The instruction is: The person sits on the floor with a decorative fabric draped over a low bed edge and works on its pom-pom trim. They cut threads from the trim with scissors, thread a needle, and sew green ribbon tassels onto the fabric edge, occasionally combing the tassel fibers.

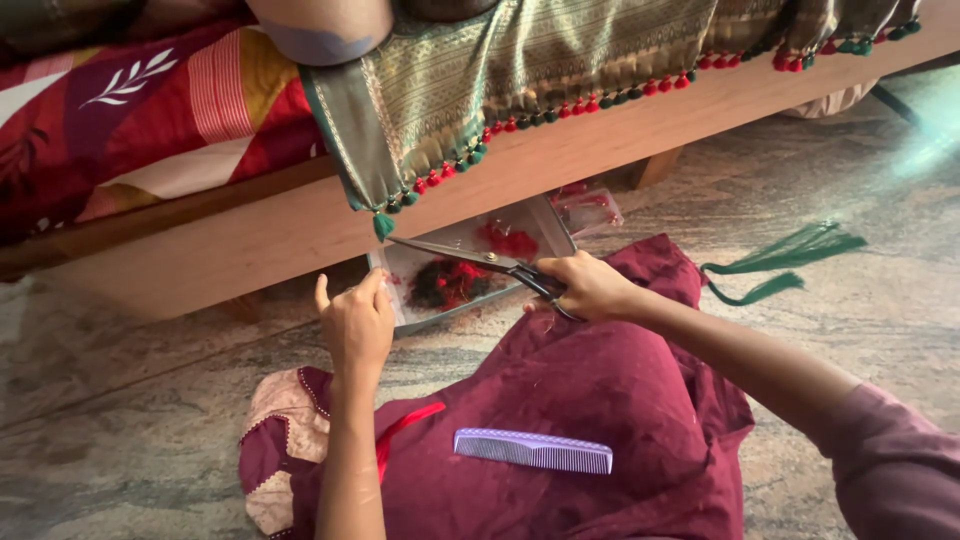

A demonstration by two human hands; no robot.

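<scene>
Two hands apart: right hand (pixel 590 285) clamped on scissors (pixel 480 258), left hand (pixel 357 322) empty beside tray (pixel 418 312); risk of blades nicking green tassel (pixel 384 226) or fabric edge (pixel 440 110).

- Cloth (pixel 560 50), top centre: olive-green and gold weave, edged with red and green tassels (pixel 520 122).
- Bedcover (pixel 140 110), upper left: red, maroon, white leaf print.
- Comb (pixel 532 451), lower centre: lilac.
- Garment (pixel 600 400) beneath it: maroon.
- Thread bundle (pixel 790 262), right: dark green.
</scene>
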